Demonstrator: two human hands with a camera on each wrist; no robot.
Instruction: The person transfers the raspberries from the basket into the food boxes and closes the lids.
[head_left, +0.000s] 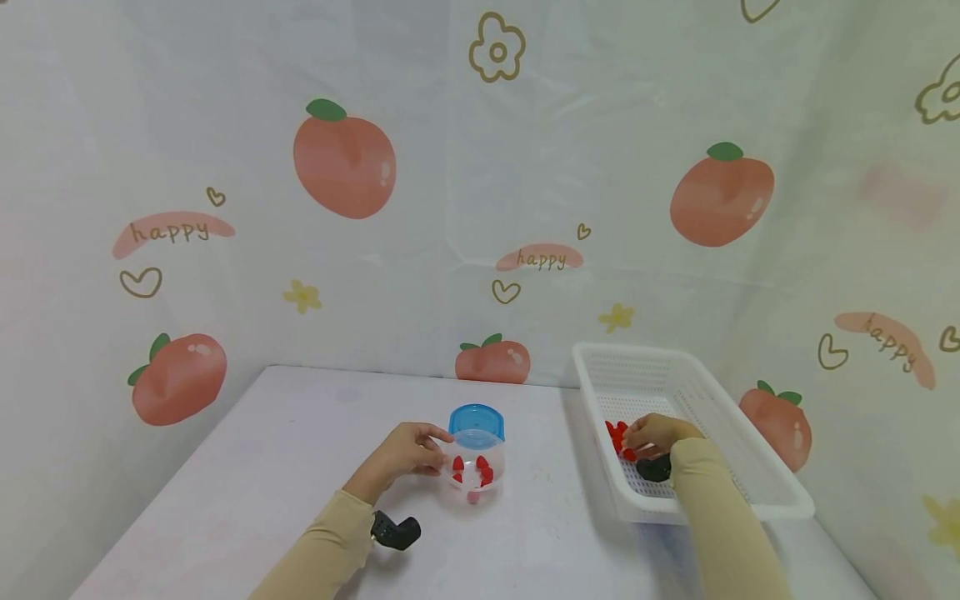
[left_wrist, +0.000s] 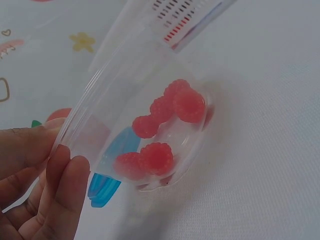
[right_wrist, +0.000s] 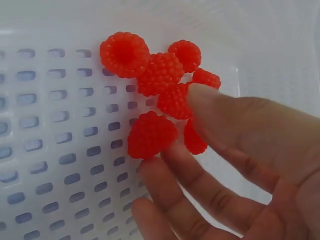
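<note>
We see the left hand (head_left: 408,450) pinching the rim of a clear cup (head_left: 471,472) containing red berries (left_wrist: 156,158). The right hand (head_left: 658,432), thumb and fingers apart, lies among more berries (right_wrist: 159,74) in the white basket (head_left: 637,375), touching one. We judge the berries light and slightly yielding, best pinched across their sides; the thin-walled cup probably flexes under hard squeezing.

The left arm (head_left: 322,542), in a beige sleeve, reaches from the near left toward the far right, and the left hand (head_left: 408,450) pinches between thumb and fingers. The right arm (head_left: 723,517), sleeved alike, stretches from the near right toward the far side; the right hand (head_left: 662,433) points left, its thumb apart from its slightly bent fingers.
</note>
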